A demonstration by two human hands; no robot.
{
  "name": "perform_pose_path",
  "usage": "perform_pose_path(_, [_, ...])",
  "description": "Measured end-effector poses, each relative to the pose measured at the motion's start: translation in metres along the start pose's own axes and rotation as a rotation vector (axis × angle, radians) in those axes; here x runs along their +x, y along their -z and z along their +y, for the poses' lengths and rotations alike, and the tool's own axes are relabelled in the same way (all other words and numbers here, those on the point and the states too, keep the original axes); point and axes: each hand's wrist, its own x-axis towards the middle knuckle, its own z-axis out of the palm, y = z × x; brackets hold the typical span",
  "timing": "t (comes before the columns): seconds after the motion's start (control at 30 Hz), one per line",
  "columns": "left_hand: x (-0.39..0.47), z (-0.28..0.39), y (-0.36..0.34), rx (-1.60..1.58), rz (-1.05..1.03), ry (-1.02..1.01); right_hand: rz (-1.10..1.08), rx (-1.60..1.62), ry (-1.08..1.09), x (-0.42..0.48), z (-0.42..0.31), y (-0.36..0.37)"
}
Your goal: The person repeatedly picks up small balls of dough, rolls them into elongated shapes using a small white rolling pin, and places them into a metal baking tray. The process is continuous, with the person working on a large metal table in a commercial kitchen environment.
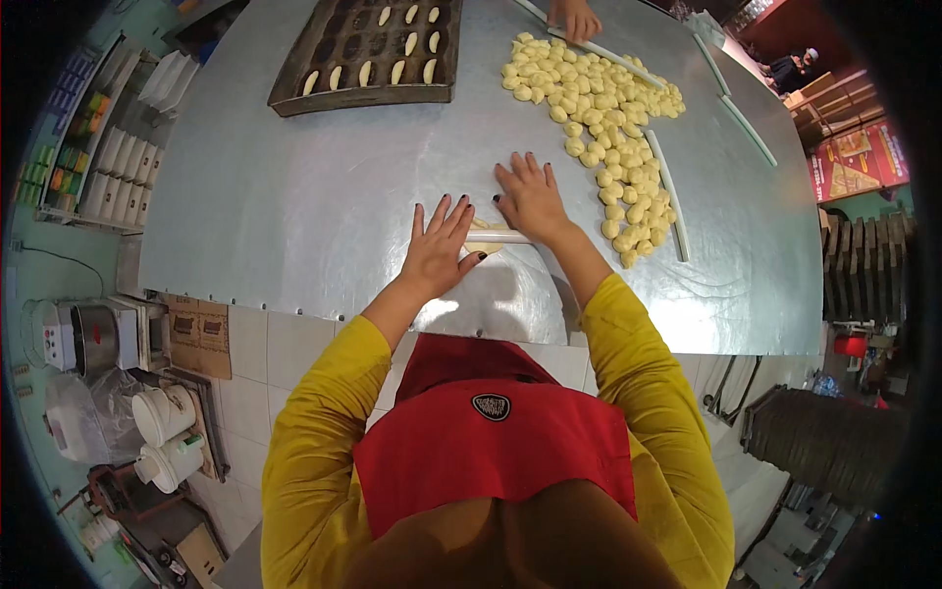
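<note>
My left hand (436, 254) lies flat with fingers spread over the left end of a pale rolling pin (500, 236). At the pin's other end rests my right hand (536, 205), its fingers stretched out and apart over the table. Both palms press on the pin without wrapping round it. Beneath it is a flattened piece of yellow dough (483, 248), partly covered by the pin and my left hand. To the right of my right hand, many small dough balls (634, 199) spread over the metal table (294, 191).
A dark metal baking tray (368, 99) at the far left holds several curved dough pieces (398, 72). Another person's hand (576, 20) touches a white rod (622, 62) at the far side. More rods (670, 195) lie right. Shelves (81, 147) and a mixer (96, 335) stand left.
</note>
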Motion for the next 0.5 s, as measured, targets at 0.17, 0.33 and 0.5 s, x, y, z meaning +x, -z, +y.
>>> perform_pose_path(0.17, [-0.006, -0.001, -0.003, -0.01, 0.041, -0.021, -0.274, 0.072, 0.068, -0.004, -0.002, 0.013])
perform_pose_path(0.33, [-0.005, -0.001, -0.002, -0.005, 0.049, -0.033, 0.024, -0.061, 0.036, 0.01, -0.002, -0.009])
perform_pose_path(0.5, [-0.03, 0.009, -0.004, -0.013, 0.018, 0.0, 0.294, 0.105, 0.078, -0.015, -0.008, -0.005])
